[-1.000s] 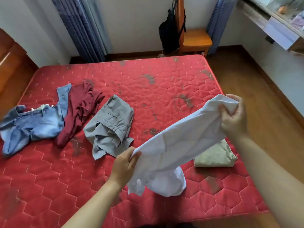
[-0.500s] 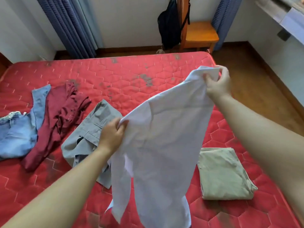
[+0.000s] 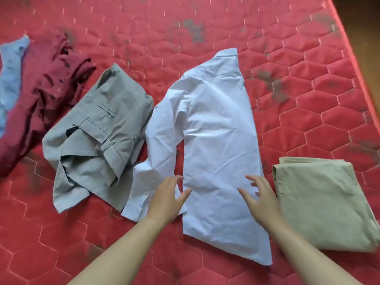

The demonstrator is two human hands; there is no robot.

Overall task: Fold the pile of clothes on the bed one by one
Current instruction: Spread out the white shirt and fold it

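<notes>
A white shirt [image 3: 213, 128] lies flat on the red quilted mattress [image 3: 205, 33], folded lengthwise, collar at the far end, one sleeve trailing to the near left. My left hand [image 3: 166, 199] is over the sleeve end with fingers spread and relaxed. My right hand [image 3: 260, 197] is over the shirt's near right edge, fingers loose, holding nothing. To the left lie crumpled grey trousers [image 3: 96, 140], a dark red garment [image 3: 41, 87] and a blue denim piece [image 3: 10, 75]. A folded beige garment [image 3: 327, 202] rests at the right.
The mattress edge [image 3: 353, 50] runs down the upper right, with wooden floor beyond it. Dark stains mark the mattress fabric near the top.
The white shirt, held up in the air by both hands before, now lies flat on the mattress. Both hands have let go of it and come down to its near end. The view has tilted down.
</notes>
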